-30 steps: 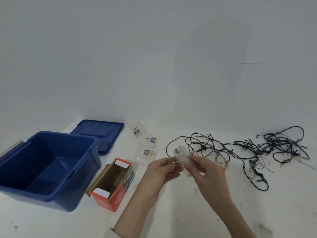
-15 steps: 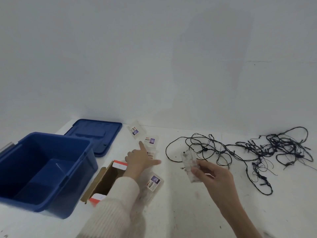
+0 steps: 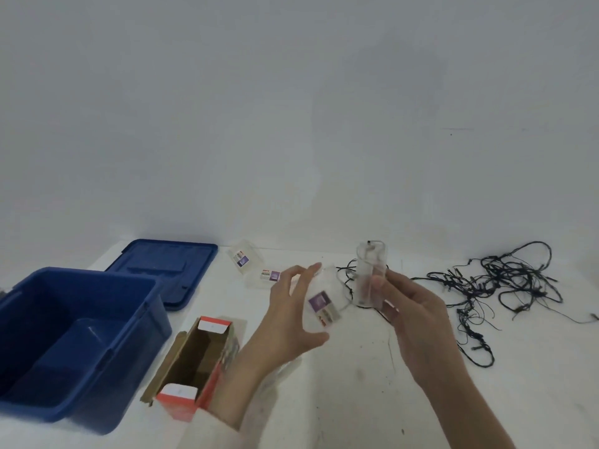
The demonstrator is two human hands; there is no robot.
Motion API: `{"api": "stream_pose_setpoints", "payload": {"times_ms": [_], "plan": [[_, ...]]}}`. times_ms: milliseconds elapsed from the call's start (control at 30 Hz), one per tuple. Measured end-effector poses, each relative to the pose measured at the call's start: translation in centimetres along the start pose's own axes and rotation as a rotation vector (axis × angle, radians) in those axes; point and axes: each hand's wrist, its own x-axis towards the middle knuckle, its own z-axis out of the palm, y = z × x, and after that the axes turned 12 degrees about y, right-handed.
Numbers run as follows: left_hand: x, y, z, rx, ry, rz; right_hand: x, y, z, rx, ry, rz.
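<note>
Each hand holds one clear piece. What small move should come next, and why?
Probably bring the two pieces together. The left hand holds the clear labelled case above the table, and the right hand holds the clear box upright close beside it, with a dark wire at its top. The pieces seem slightly apart, so closing that gap looks like the next step.

The only view comes from a wide-angle camera worn on the person's head, facing forward and down across the table to the wall, which fills the upper half of the frame. It sits close behind the hands. The left hand with its case and the right hand with its box reach mid-frame from the bottom edge, while the bin is cut off at the left and the wire lies far right.
</note>
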Motion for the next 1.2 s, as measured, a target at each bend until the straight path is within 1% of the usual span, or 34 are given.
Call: {"api": "stream_pose_setpoints", "payload": {"times_ms": [167, 367, 500, 600, 733, 833, 900, 1033, 1200], "plan": [[-0.8, 2.1, -0.2, -0.137, 0.017, 0.001, -0.4, -1.0, 0.2, 0.021, -0.003, 0.006], [-1.2, 3.7, -0.2, -0.476, 0.114, -0.050, -0.8, -0.9, -0.5, 0.076, 0.021, 0.067], [-1.5, 4.0, 0.0, -0.630, 0.135, -0.100, -0.8, -0.7, -0.8, 0.142, 0.016, 0.098], [-1.8, 4.0, 0.2, -0.697, 0.157, -0.129, -1.0, -0.8, -1.0, 0.167, -0.002, 0.105], [-2.1, 4.2, 0.2, -0.755, 0.157, -0.174, -1.5, -1.1, -1.1, 0.116, -0.038, 0.112], [-2.4, 4.6, -0.1, -0.878, 0.112, -0.209, -1.7, -1.5, -1.0, 0.085, -0.046, 0.156], [-2.6, 4.7, 0.0, -0.919, 0.099, -0.221, -1.9, -1.5, -0.8, 0.089, -0.050, 0.171], [-2.9, 4.3, 0.5, -1.101, 0.032, -0.343, -2.3, -1.6, -0.9, 0.089, -0.019, 0.174], [-3.3, 4.3, 0.6, -1.276, 0.099, -0.510, -2.6, -1.6, -1.1, 0.082, -0.006, 0.162]]}}
